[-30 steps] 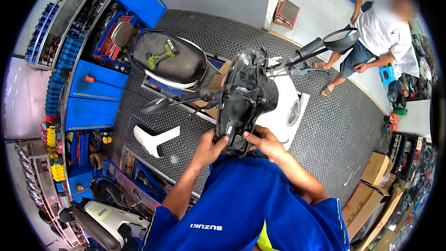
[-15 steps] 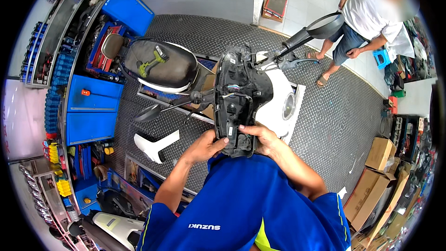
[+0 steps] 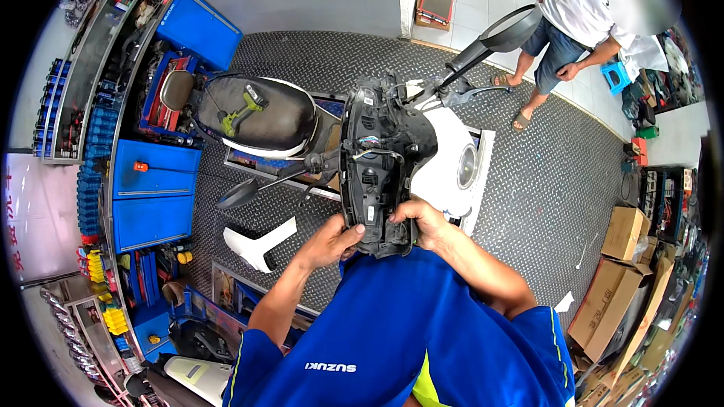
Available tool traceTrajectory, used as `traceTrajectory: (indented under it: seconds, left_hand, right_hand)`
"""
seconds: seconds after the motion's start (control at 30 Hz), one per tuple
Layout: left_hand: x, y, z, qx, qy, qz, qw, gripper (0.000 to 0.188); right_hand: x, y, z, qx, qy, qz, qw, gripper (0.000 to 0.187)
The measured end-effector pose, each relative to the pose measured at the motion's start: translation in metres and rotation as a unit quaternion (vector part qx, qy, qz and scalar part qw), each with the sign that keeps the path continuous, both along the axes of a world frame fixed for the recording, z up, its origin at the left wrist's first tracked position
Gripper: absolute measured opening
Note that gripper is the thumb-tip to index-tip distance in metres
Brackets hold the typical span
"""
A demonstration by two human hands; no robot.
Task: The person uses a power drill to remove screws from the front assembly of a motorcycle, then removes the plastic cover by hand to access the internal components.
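Observation:
A long black plastic scooter housing [image 3: 371, 196], with thin coloured wires [image 3: 368, 141] near its middle, stands in front of me at the handlebar end of a white scooter [image 3: 445, 162]. My left hand [image 3: 330, 243] grips the near left edge of the housing, thumb on top and fingers mostly hidden beneath. On the opposite near side, my right hand [image 3: 424, 224] is closed round the edge, its thumb bent over the top. The near end of the housing comes close to my blue shirt. Whether the housing is loose or fastened, I cannot tell.
A green cordless drill [image 3: 243, 111] lies on the black seat [image 3: 260, 124]. Mirrors [image 3: 511, 29] stick out either side. A white panel [image 3: 260, 245] lies on the patterned metal floor [image 3: 528, 203]. Blue cabinets [image 3: 154, 188] stand left, cardboard boxes [image 3: 607, 298] right; a person [image 3: 573, 22] stands far right.
The view has shifted slightly. The housing sits a little further left in the picture, with both hands still on it. My right thumb is more bent and drawn back.

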State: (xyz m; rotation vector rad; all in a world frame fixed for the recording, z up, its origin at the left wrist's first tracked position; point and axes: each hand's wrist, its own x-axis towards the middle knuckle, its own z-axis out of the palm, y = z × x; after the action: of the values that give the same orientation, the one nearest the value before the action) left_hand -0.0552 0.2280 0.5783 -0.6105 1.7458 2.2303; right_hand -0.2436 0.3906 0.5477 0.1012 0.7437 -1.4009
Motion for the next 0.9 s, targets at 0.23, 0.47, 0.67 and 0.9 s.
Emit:
traceTrajectory:
  seconds: [0.23,0.47,0.67,0.9]
  left_hand:
    - [-0.002,0.004,0.003,-0.005,0.016,0.003,1.000,0.040]
    - [-0.013,-0.008,0.016,-0.085,-0.035,0.054,0.994,0.046]
    - [-0.028,-0.038,0.009,0.008,-0.133,0.015,0.991,0.035]
    - [-0.044,-0.050,0.009,-0.007,-0.198,-0.046,0.979,0.024]
  right_hand:
    - [0.000,0.001,0.002,0.000,0.044,-0.001,0.999,0.046]
    - [0.002,-0.001,0.007,0.056,0.145,0.016,0.988,0.048]
    - [0.000,-0.006,0.016,0.077,0.178,0.045,0.980,0.052]
    - [0.004,-0.007,0.027,0.095,0.228,0.011,0.969,0.048]
